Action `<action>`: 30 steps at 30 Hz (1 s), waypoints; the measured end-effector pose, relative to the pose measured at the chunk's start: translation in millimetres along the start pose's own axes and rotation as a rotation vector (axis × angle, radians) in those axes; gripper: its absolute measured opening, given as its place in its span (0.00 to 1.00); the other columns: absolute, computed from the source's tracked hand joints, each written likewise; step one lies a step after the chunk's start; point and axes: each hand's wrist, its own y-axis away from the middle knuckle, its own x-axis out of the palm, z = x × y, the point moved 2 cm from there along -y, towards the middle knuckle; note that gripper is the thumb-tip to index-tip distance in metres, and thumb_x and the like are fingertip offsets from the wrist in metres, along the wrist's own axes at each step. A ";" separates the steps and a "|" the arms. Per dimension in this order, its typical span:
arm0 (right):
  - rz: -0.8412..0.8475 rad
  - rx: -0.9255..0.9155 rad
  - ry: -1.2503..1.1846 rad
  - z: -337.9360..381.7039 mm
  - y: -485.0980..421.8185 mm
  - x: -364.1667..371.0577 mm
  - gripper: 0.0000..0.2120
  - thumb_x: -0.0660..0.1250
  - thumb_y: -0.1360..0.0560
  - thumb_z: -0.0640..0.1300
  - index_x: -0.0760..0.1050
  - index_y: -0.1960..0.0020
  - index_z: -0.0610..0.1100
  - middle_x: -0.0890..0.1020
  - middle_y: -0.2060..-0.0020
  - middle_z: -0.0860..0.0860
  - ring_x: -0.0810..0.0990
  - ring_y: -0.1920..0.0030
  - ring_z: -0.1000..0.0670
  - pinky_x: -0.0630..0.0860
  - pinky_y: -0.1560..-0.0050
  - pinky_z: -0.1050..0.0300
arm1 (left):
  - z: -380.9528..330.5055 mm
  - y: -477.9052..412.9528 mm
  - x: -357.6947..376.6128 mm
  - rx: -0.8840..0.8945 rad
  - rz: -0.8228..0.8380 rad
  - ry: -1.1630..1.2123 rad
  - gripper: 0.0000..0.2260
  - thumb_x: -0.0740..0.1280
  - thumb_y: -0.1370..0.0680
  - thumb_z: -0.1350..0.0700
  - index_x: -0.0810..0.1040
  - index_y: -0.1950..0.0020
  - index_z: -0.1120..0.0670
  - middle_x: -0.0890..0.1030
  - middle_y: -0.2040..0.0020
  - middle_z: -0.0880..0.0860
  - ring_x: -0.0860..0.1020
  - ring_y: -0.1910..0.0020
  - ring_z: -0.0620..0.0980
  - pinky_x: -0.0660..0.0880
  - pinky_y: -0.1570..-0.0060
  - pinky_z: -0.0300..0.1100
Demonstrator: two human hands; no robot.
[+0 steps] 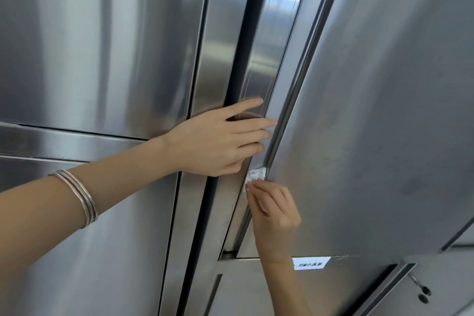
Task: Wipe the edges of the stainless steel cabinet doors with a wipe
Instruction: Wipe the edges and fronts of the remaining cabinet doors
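Wipe (255, 174) bunched against upright door edge (279, 120)

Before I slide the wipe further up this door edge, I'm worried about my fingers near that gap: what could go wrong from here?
1. The left hand lies flat with fingertips at the open door edge; if the door swings, they could get pinched.
2. The right hand pinches only a small wad of wipe, so it could slip from the grip or bare fingers could rub the metal edge.
3. The bangles might scratch the steel.
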 end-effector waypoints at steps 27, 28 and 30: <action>0.435 0.129 -0.002 -6.1 135.0 0.4 0.08 0.76 0.36 0.31 0.80 0.67 0.40 0.83 0.65 0.50 0.76 0.66 0.53 0.72 0.62 0.67 | -2.8 0.8 -3.5 -0.010 -0.015 -0.027 0.14 0.56 0.20 0.57 0.80 0.46 0.57 0.80 0.41 0.55 0.73 0.33 0.55 0.60 0.28 0.61; 0.442 0.182 -0.028 -5.8 131.0 -4.6 0.10 0.78 0.39 0.29 0.79 0.67 0.40 0.82 0.66 0.51 0.77 0.67 0.53 0.72 0.63 0.67 | -3.6 0.5 -5.4 -0.006 -0.001 -0.019 0.14 0.56 0.21 0.57 0.81 0.46 0.57 0.80 0.41 0.55 0.73 0.33 0.55 0.61 0.28 0.61; 0.398 0.310 -0.090 -3.8 120.0 -18.3 0.11 0.78 0.39 0.28 0.79 0.67 0.40 0.81 0.65 0.51 0.77 0.67 0.56 0.73 0.65 0.67 | -5.3 0.8 -7.5 -0.004 0.037 0.006 0.14 0.56 0.21 0.56 0.81 0.46 0.57 0.80 0.41 0.56 0.73 0.32 0.56 0.59 0.27 0.62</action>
